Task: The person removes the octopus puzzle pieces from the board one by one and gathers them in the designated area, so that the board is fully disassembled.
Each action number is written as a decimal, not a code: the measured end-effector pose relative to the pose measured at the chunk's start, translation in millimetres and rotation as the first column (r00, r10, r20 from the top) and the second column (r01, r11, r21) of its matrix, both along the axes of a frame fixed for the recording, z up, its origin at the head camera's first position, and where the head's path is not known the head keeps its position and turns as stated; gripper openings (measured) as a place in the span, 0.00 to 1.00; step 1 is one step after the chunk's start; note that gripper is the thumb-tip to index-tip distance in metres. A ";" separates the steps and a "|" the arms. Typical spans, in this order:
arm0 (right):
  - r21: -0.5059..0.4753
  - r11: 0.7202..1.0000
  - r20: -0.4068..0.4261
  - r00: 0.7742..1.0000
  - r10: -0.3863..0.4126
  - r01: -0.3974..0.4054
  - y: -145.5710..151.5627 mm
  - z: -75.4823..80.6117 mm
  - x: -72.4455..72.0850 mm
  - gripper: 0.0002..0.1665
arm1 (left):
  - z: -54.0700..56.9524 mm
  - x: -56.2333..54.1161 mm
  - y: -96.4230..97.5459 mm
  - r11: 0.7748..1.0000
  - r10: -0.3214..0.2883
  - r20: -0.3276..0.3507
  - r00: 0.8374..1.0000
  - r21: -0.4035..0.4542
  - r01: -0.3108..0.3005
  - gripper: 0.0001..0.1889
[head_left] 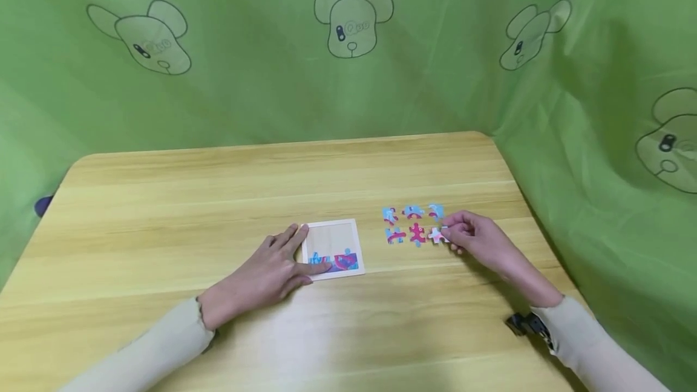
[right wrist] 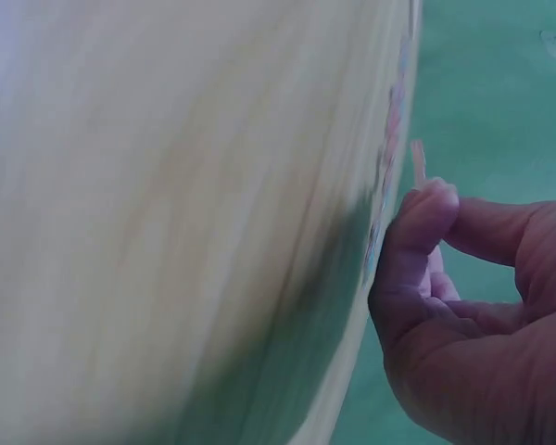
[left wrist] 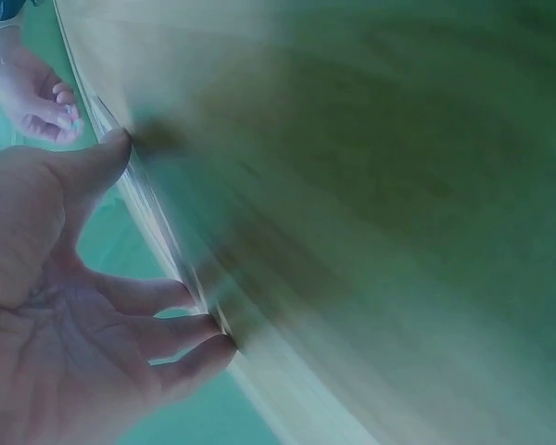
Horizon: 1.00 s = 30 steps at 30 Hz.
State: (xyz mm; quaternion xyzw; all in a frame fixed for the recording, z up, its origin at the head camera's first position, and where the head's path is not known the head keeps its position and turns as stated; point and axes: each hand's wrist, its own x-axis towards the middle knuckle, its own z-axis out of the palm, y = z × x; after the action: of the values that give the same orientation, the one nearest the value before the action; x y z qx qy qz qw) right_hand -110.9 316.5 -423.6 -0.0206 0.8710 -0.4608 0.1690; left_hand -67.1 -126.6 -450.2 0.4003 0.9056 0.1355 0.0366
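A square, light-wood puzzle tray (head_left: pixel 359 247) lies on the table, with blue, pink and purple pieces (head_left: pixel 346 261) along its near side. My left hand (head_left: pixel 274 265) rests over the tray's left side, fingers spread; one digit reaches across onto the pieces. In the left wrist view the left hand (left wrist: pixel 83 315) shows its palm, fingertips down at the tray's edge. To the right, my right hand (head_left: pixel 479 238) pinches a pink-and-white puzzle piece (head_left: pixel 437 235) between thumb and finger. The right wrist view shows this puzzle piece (right wrist: pixel 419 162) edge-on, raised above the tabletop.
Several loose puzzle pieces (head_left: pixel 417 232) lie in two rows right of the tray, just left of the right hand. The wood-grain table (head_left: pixel 218 198) has green fabric (head_left: pixel 250 101) with bear-head drawings behind and beside it. A dark object (head_left: pixel 43 205) shows past the left edge.
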 end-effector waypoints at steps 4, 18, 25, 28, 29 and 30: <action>0.054 0.998 0.006 1.000 0.020 -0.020 6.8 -3.1 -8.4 0.19 | 0.1 0.5 -0.7 1.000 0.005 0.007 1.000 0.001 -0.005 0.22; 0.290 0.957 -0.100 0.995 0.027 0.003 5.5 6.7 -4.7 0.22 | -0.4 0.6 -0.2 1.000 0.010 0.033 0.999 0.013 -0.010 0.21; 0.206 0.978 -0.157 0.985 0.068 -0.034 -27.1 20.2 15.4 0.16 | -1.6 -0.3 -1.4 0.999 0.011 0.035 0.999 0.030 -0.012 0.20; 0.176 0.979 -0.191 0.972 0.134 -0.100 -49.2 17.7 20.8 0.10 | -1.4 -1.5 -2.5 0.999 0.002 0.026 1.000 0.033 -0.003 0.20; 0.167 0.978 -0.199 0.967 0.158 -0.125 -56.6 16.1 22.0 0.09 | -1.0 -2.1 -2.7 0.999 -0.003 0.024 1.000 0.035 0.003 0.20; 0.157 0.976 -0.201 0.962 0.183 -0.153 -64.2 15.0 23.3 0.08 | -0.4 -2.8 -2.8 0.999 -0.010 0.021 1.000 0.037 0.009 0.20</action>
State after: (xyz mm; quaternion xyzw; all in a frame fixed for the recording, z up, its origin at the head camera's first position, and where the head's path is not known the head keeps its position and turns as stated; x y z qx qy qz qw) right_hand -87.5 252.3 -408.6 -0.1323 0.9095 -0.3774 0.1136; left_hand -69.9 -129.4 -450.6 0.4039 0.9005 0.1561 0.0394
